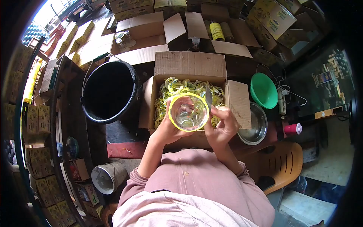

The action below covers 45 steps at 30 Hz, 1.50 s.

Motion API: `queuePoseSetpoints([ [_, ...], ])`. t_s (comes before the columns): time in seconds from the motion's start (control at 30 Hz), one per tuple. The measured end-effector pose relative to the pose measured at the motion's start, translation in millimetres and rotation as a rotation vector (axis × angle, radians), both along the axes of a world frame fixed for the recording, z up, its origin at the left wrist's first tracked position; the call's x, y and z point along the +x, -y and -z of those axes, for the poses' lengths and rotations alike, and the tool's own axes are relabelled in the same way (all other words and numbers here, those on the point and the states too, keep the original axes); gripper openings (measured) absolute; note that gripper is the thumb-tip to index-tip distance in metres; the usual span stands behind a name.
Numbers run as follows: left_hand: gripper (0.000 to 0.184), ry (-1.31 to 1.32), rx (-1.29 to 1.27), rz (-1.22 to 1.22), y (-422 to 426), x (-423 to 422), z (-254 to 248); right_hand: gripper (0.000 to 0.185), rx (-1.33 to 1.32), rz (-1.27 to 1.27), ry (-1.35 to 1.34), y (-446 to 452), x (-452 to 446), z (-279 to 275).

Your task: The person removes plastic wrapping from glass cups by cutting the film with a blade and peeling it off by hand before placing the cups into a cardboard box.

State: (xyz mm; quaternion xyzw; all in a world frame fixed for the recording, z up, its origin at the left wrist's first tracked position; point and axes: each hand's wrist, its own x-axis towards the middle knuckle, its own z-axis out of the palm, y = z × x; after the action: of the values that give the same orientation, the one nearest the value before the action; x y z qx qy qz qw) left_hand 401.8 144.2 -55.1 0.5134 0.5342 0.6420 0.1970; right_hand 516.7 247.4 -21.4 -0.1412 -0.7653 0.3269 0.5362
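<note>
A clear round container with a bright yellow rim [189,112] is held up in front of the chest, its open end toward the camera. My left hand [168,126] wraps round its left side. On the right, my right hand [224,123] pinches a thin dark flat blade-like piece [208,97] that stands against the rim. Just behind both hands, an open cardboard box [190,64] holds many crumpled yellow and clear strips [177,86]. The container's lower side is partly hidden by my left hand.
A black bucket [109,92] stands left of the box. To the right are a green bowl [263,90], a metal bowl [261,130] and a pink spool [291,129]. More open cartons [145,28] lie behind. An orange chair [283,164] and grey bucket [104,179] flank the body.
</note>
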Motion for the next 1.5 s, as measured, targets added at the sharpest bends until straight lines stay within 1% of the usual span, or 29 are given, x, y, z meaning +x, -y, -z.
queuePoseSetpoints([
  [0.13,0.083,0.018,-0.036,-0.037,-0.8,-1.9,-4.9,0.017,-0.125,0.013,0.035,-0.6,5.5,-4.6],
  [0.2,0.083,0.03,-0.027,-0.035,-1.4,-2.7,-4.8,0.018,-0.046,0.007,0.04,-0.6,7.9,-3.2],
  [0.3,0.084,0.125,-0.005,-0.015,-2.0,-1.8,-2.2,0.019,0.032,0.009,0.052,1.1,8.9,-2.9],
  [0.4,0.083,0.017,-0.056,-0.013,-0.4,-0.8,-4.6,0.019,0.047,0.056,0.066,1.6,7.1,-5.4],
  [0.5,0.083,-0.092,-0.059,-0.011,0.1,-1.0,0.8,0.018,0.004,0.027,0.055,-2.8,5.5,-2.2],
  [0.6,0.082,0.041,-0.054,-0.002,-1.2,-0.3,-5.9,0.017,-0.036,0.012,0.034,-3.3,5.4,-4.1],
  [0.7,0.083,0.105,-0.037,-0.009,-1.8,-1.9,-4.1,0.016,-0.123,-0.012,0.011,-0.4,8.7,-3.2],
  [0.8,0.084,0.092,-0.059,-0.006,-1.4,-1.9,-4.7,0.017,-0.018,-0.014,0.032,-1.2,9.9,-1.2],
  [0.9,0.084,-0.083,-0.117,0.007,0.8,-2.0,-5.2,0.019,-0.012,-0.003,0.03,-6.2,7.3,-1.0],
  [1.0,0.082,-0.106,-0.095,0.02,0.5,-4.0,-11.1,0.021,0.015,-0.034,0.053,-11.4,6.2,-4.2],
  [1.1,0.079,0.049,-0.023,0.039,-3.9,-2.8,-12.8,0.022,0.083,0.004,0.012,-18.0,5.6,-3.7],
  [1.2,0.076,0.111,-0.001,0.031,-5.6,-2.2,-8.6,0.021,0.244,0.006,0.011,-21.1,8.6,-5.7],
  [1.23,0.075,0.093,0.007,0.021,-6.3,-2.2,-7.2,0.022,0.314,0.0,0.013,-22.1,8.7,-4.3],
  [1.3,0.074,0.057,0.022,0.003,-6.9,-1.7,-4.9,0.022,0.293,0.006,0.037,-20.1,9.8,-5.4],
  [1.4,0.073,0.082,-0.027,0.018,-6.7,-0.2,-7.1,0.023,0.241,0.024,0.06,-16.9,9.2,-4.5],
  [1.5,0.07,-0.018,-0.029,0.025,-6.1,-1.0,-11.4,0.021,0.21,0.043,0.068,-16.2,6.7,-3.9],
])
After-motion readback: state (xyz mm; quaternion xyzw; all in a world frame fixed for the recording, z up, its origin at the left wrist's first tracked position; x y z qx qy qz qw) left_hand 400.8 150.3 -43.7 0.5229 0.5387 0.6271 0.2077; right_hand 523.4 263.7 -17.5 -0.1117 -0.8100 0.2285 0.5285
